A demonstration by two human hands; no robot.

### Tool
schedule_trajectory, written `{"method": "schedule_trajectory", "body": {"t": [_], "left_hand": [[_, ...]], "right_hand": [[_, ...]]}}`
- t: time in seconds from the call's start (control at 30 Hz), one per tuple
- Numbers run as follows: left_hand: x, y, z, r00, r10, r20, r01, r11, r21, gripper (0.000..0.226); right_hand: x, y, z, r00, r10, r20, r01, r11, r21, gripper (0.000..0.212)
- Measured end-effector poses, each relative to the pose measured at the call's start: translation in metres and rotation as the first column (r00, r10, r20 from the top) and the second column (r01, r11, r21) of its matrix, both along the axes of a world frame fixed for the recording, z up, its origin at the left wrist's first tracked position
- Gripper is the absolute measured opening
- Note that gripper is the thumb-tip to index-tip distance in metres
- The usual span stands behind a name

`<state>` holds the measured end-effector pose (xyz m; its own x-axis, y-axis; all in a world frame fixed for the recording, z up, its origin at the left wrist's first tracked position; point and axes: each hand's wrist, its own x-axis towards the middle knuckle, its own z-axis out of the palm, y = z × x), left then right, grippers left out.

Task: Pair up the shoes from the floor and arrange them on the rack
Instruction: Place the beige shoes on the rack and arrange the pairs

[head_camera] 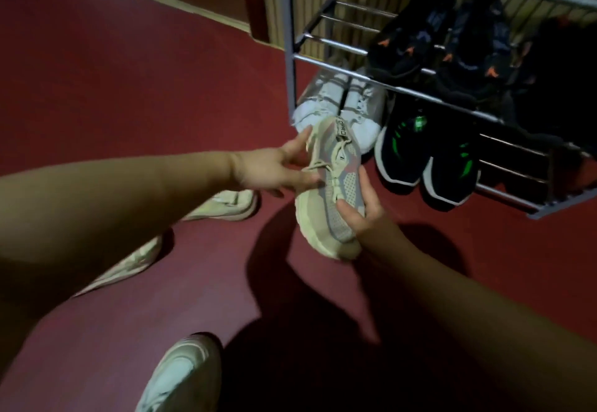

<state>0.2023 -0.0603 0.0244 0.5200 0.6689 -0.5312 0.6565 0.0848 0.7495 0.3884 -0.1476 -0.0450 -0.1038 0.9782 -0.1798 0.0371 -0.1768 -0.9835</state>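
A beige and grey knit sneaker (326,205) hangs in the air in front of the metal shoe rack (381,78). My right hand (361,208) grips its toe end from the right side. My left hand (274,169) touches the laces and heel side with spread fingers. A white pair (323,101) and a black pair with green marks (429,159) sit on the rack's bottom shelf. A black pair with orange marks (420,46) sits on the shelf above.
On the red floor (145,72) lie pale sneakers: one (226,206) under my left arm, another (129,263) beside it, and one (181,376) at the bottom edge. A wall skirting runs along the upper left.
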Motion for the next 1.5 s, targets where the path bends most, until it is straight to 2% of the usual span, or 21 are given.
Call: {"method": "schedule_trajectory", "body": {"t": [0.07, 0.17, 0.23, 0.3, 0.37, 0.4, 0.43, 0.47, 0.53, 0.6, 0.7, 0.93, 1.03, 1.1, 1.17, 1.23, 1.3, 1.37, 1.43, 1.5], "left_hand": [[-0.052, 0.007, 0.006, 0.992, 0.104, -0.064, -0.099, 0.992, 0.074, 0.085], [-0.131, 0.004, 0.001, 0.930, 0.364, -0.053, -0.352, 0.922, 0.161, 0.073], [-0.175, -0.006, -0.012, 0.877, 0.474, -0.073, -0.454, 0.870, 0.192, 0.071], [-0.211, -0.018, -0.027, 0.854, 0.509, -0.111, -0.481, 0.852, 0.206, 0.080], [-0.233, -0.032, -0.043, 0.875, 0.420, -0.240, -0.377, 0.903, 0.207, 0.106], [-0.241, -0.038, -0.052, 0.877, 0.297, -0.378, -0.239, 0.952, 0.192, 0.117], [-0.248, -0.043, -0.063, 0.833, 0.150, -0.533, -0.075, 0.984, 0.161, 0.120], [-0.254, -0.049, -0.074, 0.748, 0.021, -0.663, 0.080, 0.989, 0.121, 0.121], [-0.264, -0.061, -0.093, 0.578, -0.125, -0.807, 0.254, 0.967, 0.032, 0.120], [-0.271, -0.072, -0.106, 0.500, -0.152, -0.853, 0.280, 0.960, -0.007, 0.121], [-0.275, -0.080, -0.115, 0.457, -0.116, -0.882, 0.306, 0.951, 0.033, 0.119], [-0.292, -0.087, -0.124, 0.402, -0.144, -0.904, 0.566, 0.815, 0.122, 0.082], [-0.293, -0.086, -0.123, 0.436, -0.149, -0.888, 0.528, 0.841, 0.118, 0.076], [-0.292, -0.081, -0.118, 0.520, -0.171, -0.837, 0.472, 0.874, 0.114, 0.078], [-0.293, -0.073, -0.109, 0.649, -0.187, -0.737, 0.380, 0.919, 0.102, 0.082], [-0.295, -0.068, -0.102, 0.809, -0.138, -0.571, 0.192, 0.981, 0.034, 0.091], [-0.297, -0.067, -0.103, 0.943, 0.064, -0.325, -0.098, 0.991, -0.089, 0.095], [-0.304, -0.070, -0.106, 0.931, 0.329, -0.160, -0.355, 0.918, -0.178, 0.095], [-0.318, -0.074, -0.108, 0.892, 0.411, -0.191, -0.440, 0.885, -0.150, 0.094], [-0.336, -0.075, -0.112, 0.850, 0.427, -0.309, -0.452, 0.892, -0.011, 0.094]], "right_hand": [[-0.033, 0.017, 0.001, 1.000, -0.024, -0.012, 0.024, 1.000, 0.014, 0.073], [-0.075, 0.038, 0.004, 0.999, 0.049, 0.005, -0.050, 0.999, 0.011, 0.075], [-0.099, 0.047, 0.005, 0.993, 0.112, 0.027, -0.112, 0.994, 0.016, 0.076], [-0.121, 0.051, 0.003, 0.990, 0.140, 0.006, -0.140, 0.990, -0.002, 0.077], [-0.142, 0.050, -0.002, 0.989, 0.147, -0.016, -0.147, 0.989, -0.016, 0.076], [-0.152, 0.049, -0.007, 0.989, 0.145, -0.021, -0.146, 0.989, -0.027, 0.075], [-0.160, 0.048, -0.013, 0.989, 0.144, -0.031, -0.145, 0.989, -0.038, 0.075], [-0.166, 0.047, -0.019, 0.989, 0.141, -0.038, -0.143, 0.989, -0.049, 0.074], [-0.176, 0.046, -0.030, 0.990, 0.133, -0.036, -0.135, 0.989, -0.059, 0.073], [-0.182, 0.043, -0.039, 0.991, 0.129, -0.019, -0.130, 0.990, -0.058, 0.073], [-0.185, 0.041, -0.051, 0.995, 0.099, 0.009, -0.098, 0.993, -0.065, 0.074], [-0.191, 0.037, -0.061, 0.992, 0.114, 0.054, -0.109, 0.991, -0.081, 0.076], [-0.192, 0.034, -0.063, 0.990, 0.123, 0.067, -0.118, 0.990, -0.077, 0.078], [-0.194, 0.032, -0.063, 0.989, 0.132, 0.061, -0.127, 0.988, -0.084, 0.076], [-0.197, 0.030, -0.060, 0.986, 0.157, 0.054, -0.153, 0.985, -0.081, 0.071], [-0.200, 0.030, -0.059, 0.983, 0.172, 0.066, -0.167, 0.984, -0.065, 0.069], [-0.202, 0.030, -0.056, 0.982, 0.178, 0.067, -0.173, 0.983, -0.066, 0.070], [-0.204, 0.031, -0.054, 0.980, 0.187, 0.070, -0.183, 0.981, -0.067, 0.071], [-0.202, 0.031, -0.055, 0.976, 0.202, 0.075, -0.196, 0.977, -0.081, 0.072], [-0.201, 0.030, -0.055, 0.974, 0.208, 0.093, -0.202, 0.977, -0.070, 0.074]]}}
